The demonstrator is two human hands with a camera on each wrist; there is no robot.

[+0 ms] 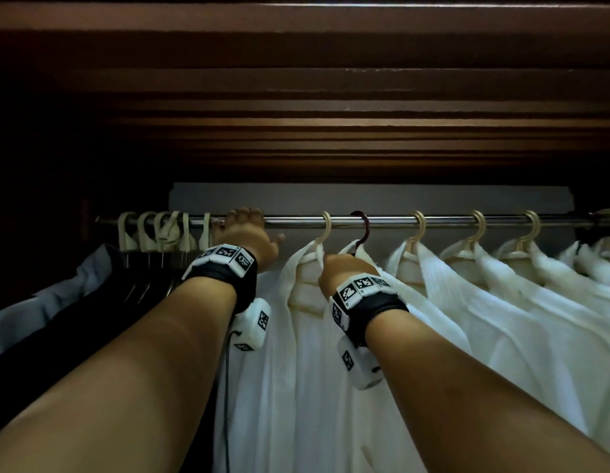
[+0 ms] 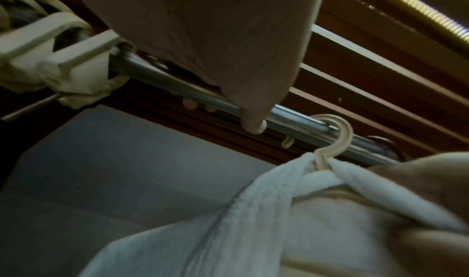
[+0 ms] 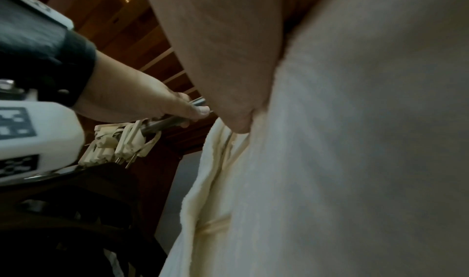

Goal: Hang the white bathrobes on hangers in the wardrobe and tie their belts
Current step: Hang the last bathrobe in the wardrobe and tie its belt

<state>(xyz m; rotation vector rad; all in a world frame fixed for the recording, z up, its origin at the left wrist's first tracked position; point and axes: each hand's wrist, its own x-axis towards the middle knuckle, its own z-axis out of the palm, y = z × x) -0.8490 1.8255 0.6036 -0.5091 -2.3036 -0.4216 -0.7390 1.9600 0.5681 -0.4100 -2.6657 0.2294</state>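
A white bathrobe [image 1: 296, 353] hangs on a cream hanger [image 1: 326, 227] from the metal rail [image 1: 433, 220] of the wardrobe. My right hand [image 1: 344, 268] grips this robe at the collar, just below the hook; its fingers are hidden behind the cloth. In the right wrist view the thumb [image 3: 241, 125] presses into the robe's collar edge [image 3: 218, 161]. My left hand [image 1: 245, 230] curls over the rail to the left of the robe. The left wrist view shows those fingers [image 2: 253, 125] wrapped round the rail [image 2: 177, 86], beside the cream hook [image 2: 337, 137]. No belt is in view.
A dark red hanger [image 1: 363, 227] carries the robe just right of my right hand. Several more white robes [image 1: 501, 302] hang further right. A bunch of empty cream hangers [image 1: 160, 230] crowds the rail's left end, above dark garments [image 1: 92, 302]. Dark wooden slats close the top.
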